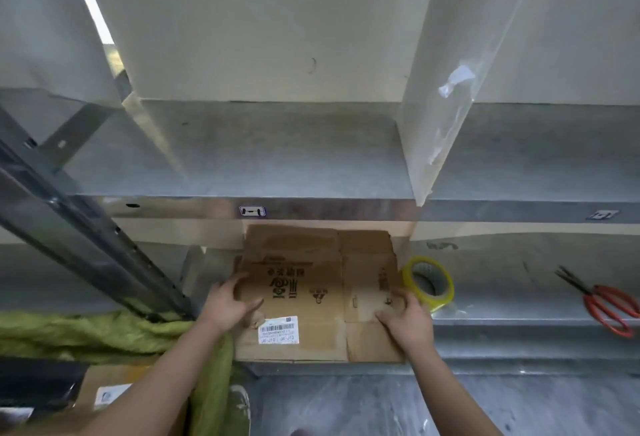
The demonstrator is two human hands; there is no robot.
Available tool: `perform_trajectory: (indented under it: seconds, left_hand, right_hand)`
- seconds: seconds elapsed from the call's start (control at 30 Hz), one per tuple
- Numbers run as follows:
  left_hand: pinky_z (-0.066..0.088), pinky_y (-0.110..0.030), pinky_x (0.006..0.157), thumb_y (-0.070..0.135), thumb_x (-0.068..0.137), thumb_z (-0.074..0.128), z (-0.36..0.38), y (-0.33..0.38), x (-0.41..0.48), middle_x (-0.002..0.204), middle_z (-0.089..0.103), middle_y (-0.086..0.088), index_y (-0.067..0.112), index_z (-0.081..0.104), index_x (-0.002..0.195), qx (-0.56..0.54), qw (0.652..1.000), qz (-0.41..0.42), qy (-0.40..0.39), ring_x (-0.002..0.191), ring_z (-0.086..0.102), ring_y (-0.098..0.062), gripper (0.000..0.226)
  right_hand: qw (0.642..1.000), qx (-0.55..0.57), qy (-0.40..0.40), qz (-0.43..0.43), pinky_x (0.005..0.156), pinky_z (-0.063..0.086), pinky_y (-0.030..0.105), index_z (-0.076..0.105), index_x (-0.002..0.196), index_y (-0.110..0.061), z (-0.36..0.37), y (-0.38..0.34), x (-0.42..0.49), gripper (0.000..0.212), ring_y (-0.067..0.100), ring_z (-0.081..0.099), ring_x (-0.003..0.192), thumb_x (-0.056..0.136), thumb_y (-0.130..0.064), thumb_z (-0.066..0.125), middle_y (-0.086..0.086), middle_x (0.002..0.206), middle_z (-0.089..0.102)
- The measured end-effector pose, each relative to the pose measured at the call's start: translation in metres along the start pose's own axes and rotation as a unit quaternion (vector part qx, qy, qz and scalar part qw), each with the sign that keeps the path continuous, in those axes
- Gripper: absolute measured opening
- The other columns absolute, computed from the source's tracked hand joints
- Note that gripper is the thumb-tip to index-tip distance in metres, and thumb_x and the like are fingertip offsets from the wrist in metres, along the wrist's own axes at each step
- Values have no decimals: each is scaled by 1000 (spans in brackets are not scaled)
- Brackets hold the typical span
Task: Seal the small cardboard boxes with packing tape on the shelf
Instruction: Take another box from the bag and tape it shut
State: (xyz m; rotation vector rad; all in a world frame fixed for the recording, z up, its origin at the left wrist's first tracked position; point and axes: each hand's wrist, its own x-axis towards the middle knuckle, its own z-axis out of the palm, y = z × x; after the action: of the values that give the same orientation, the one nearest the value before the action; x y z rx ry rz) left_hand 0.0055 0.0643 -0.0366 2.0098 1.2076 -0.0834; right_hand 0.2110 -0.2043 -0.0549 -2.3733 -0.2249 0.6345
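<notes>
Left hand [228, 300] and right hand [408, 321] gripped the box [304, 283] edges, fingers curled (tape [429, 283] just beside the right).

Scissors [588, 297] handles clipped at right edge, label [278, 330] print illegibly small — green cloth [86, 335] cut off left.
</notes>
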Motion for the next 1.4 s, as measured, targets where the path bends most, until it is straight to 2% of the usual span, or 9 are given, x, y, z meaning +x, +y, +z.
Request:
perform_trajectory:
  seconds: [0.23, 0.37, 0.5, 0.6, 0.8, 0.97, 1.23, 1.33, 1.4]
  left_hand:
    - [47, -42, 99, 15, 76, 81, -13, -2, 0, 127, 58, -12, 28, 48, 135, -135, 990, 41, 29, 111, 57, -27, 70]
    - [38, -38, 107, 27, 77, 80, -13, 2, -6, 140, 51, 2, 36, 51, 133, -154, 985, 83, -1, 127, 47, -22, 64]
    - [36, -38, 111, 33, 67, 87, -4, 27, -15, 142, 47, 7, 40, 46, 138, -131, 981, 140, 4, 130, 44, -16, 82]
    - [33, -35, 112, 28, 64, 90, 11, 54, -27, 145, 42, 9, 40, 34, 145, -135, 977, 167, 20, 132, 40, -12, 100]
    - [26, -37, 115, 28, 67, 87, 76, 109, -59, 152, 33, 8, 37, 22, 150, -148, 968, 201, 29, 138, 31, -12, 106]
    - [27, -39, 112, 28, 69, 86, 149, 164, -86, 151, 32, 1, 37, 22, 150, -151, 970, 186, 29, 137, 32, -16, 104]
    - [31, -46, 115, 41, 61, 86, 248, 278, -121, 153, 34, 6, 37, 14, 151, -269, 949, 167, -10, 138, 36, -14, 115]
    - [36, -45, 112, 46, 56, 84, 268, 306, -121, 146, 43, 6, 38, 19, 147, -295, 941, 163, -35, 132, 43, -13, 112]
    - [35, -49, 113, 49, 58, 83, 278, 317, -121, 147, 41, 6, 40, 16, 146, -302, 939, 160, -50, 134, 41, -15, 111]
  right_hand:
    - [996, 74, -28, -38, 101, 43, 35, 50, 136, -25, -23, -24, 7, 73, 25, 53, 124, 72, -19, 84, 2, 134, 58]
    - [991, 120, -2, -58, 98, 40, 29, 51, 134, -29, -40, -20, 2, 74, 20, 51, 124, 70, -13, 85, -8, 127, 57]
    - [980, 178, 31, -86, 102, 36, 31, 45, 136, -37, -62, 6, -9, 82, 12, 44, 126, 69, -11, 86, -16, 127, 48]
    - [975, 203, 51, -74, 106, 39, 41, 34, 141, -46, -80, 28, -17, 93, 16, 44, 127, 71, -16, 86, -9, 131, 46]
    - [970, 229, 76, -37, 109, 37, 46, 31, 147, -42, -127, 91, -12, 92, 26, 42, 136, 74, -26, 85, 3, 149, 43]
    - [960, 264, 76, -58, 103, 38, 33, 32, 148, -35, -190, 154, 5, 94, 8, 48, 120, 73, -14, 85, -9, 139, 52]
    - [952, 285, 63, -92, 88, 53, 35, 33, 137, -34, -322, 230, 46, 88, 15, 55, 114, 73, 0, 82, -4, 129, 52]
    - [956, 273, 40, -98, 100, 49, 50, 25, 142, -34, -354, 242, 67, 95, 24, 48, 125, 73, 0, 81, 2, 139, 45]
    - [956, 275, 29, -100, 105, 44, 48, 22, 145, -38, -364, 247, 80, 98, 22, 43, 129, 75, 3, 79, -3, 142, 41]
